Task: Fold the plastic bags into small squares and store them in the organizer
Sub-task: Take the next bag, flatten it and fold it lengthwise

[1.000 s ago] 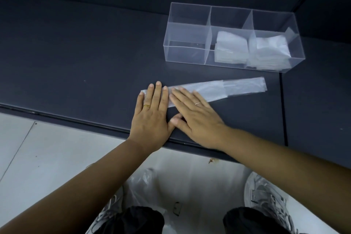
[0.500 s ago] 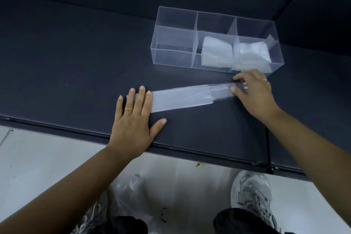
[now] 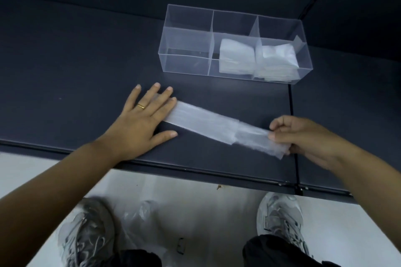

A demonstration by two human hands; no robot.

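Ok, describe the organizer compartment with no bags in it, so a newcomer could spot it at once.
On the dark table stands a clear organizer, three compartments in a row. Take the left compartment. It is bare, while its neighbours each hold folded bags.

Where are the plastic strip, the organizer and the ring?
plastic strip (image 3: 201,120): head view, its middle.
organizer (image 3: 186,63): head view, left compartment's front wall.
ring (image 3: 141,106): head view, its gold band.

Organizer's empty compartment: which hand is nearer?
Left. The left hand presses the bag strip's end just in front of the compartment; the right hand pinches the other end, off to the right.
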